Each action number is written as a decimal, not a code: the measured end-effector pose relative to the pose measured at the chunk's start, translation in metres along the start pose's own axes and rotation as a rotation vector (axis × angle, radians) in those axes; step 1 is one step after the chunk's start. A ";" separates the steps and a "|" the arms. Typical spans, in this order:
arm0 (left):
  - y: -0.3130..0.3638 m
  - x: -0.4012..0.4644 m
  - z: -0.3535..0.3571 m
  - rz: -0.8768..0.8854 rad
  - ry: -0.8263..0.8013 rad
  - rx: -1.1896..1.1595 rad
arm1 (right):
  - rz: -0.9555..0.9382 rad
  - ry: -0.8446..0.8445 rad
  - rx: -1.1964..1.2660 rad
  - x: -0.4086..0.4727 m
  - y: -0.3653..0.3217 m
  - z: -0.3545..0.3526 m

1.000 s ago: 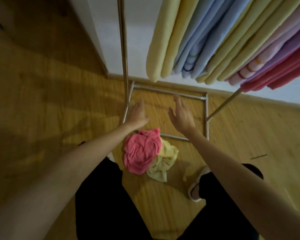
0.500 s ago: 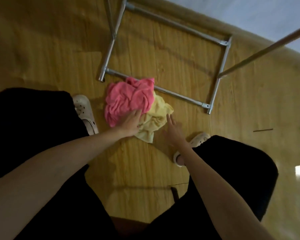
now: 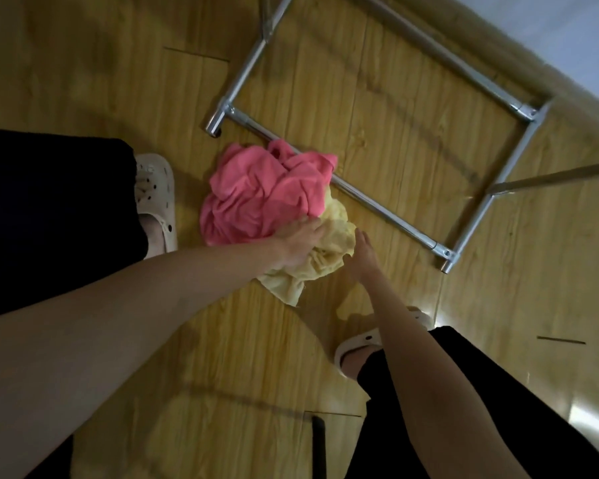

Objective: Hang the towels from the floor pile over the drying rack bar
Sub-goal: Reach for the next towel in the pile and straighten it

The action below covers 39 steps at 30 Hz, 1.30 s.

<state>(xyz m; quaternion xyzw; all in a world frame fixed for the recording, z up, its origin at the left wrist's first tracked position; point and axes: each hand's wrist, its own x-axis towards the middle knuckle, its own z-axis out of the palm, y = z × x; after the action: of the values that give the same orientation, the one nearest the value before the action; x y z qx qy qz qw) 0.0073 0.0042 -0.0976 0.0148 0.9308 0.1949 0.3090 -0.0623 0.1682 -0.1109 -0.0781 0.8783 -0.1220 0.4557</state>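
Observation:
A crumpled pink towel (image 3: 260,195) and a pale yellow towel (image 3: 325,261) lie in a pile on the wooden floor, against the front tube of the drying rack's chrome base (image 3: 388,216). My left hand (image 3: 300,243) lies where the two towels meet, its fingers curled into the bunched yellow cloth. At the yellow towel's right edge, my right hand (image 3: 362,252) touches the cloth with its fingers stretched out. The rack's hanging bar is out of view.
My feet in white clogs stand on either side of the pile, the left clog (image 3: 156,198) beside the pink towel and the right clog (image 3: 360,344) near the right arm. A slanted rack pole (image 3: 554,176) and the white wall (image 3: 567,32) are at the right.
The view dropped from the hung towels to the floor. Both hands came down from the rack onto the pile, and the left hand has shifted from the pink towel onto the yellow one.

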 end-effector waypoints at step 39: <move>0.087 -0.264 -0.228 0.358 0.477 -0.407 | -0.663 0.776 0.050 -0.376 -0.121 -0.118</move>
<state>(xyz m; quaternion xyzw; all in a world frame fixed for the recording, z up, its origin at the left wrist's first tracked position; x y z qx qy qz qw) 0.0808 -0.0352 0.2520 0.0700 0.9014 0.4254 0.0406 0.0590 0.1627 0.2825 -0.2904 0.9077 -0.3010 0.0344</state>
